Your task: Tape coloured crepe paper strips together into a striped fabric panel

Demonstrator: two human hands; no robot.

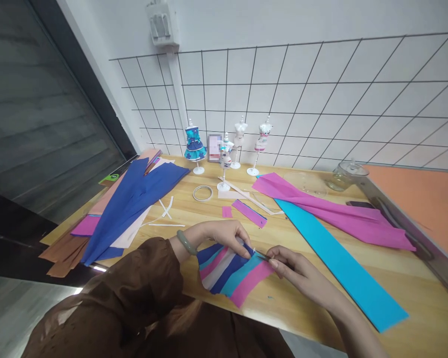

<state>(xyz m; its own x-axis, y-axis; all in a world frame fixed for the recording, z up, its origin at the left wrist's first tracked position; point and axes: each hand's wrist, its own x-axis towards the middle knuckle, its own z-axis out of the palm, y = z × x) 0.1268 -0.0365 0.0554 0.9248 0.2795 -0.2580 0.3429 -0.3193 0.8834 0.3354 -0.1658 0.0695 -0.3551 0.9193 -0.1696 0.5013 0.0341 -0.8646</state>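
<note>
A striped paper piece (234, 272) with blue, pink, white and turquoise bands lies on the wooden table (321, 293) near its front edge. My left hand (224, 234) rests on the piece's upper edge with fingers curled, pinching it; a green bangle sits on that wrist. My right hand (296, 271) is closed on a thin dark tool (263, 256), its tip touching the piece's right top corner.
A long turquoise strip (343, 263) and magenta crepe paper (332, 211) lie to the right. Dark blue paper (134, 204) and brown sheets lie left. Small mannequins (224, 159), a tape ring (202, 193), a glass jar (345, 176) and an orange board (425, 204) stand behind.
</note>
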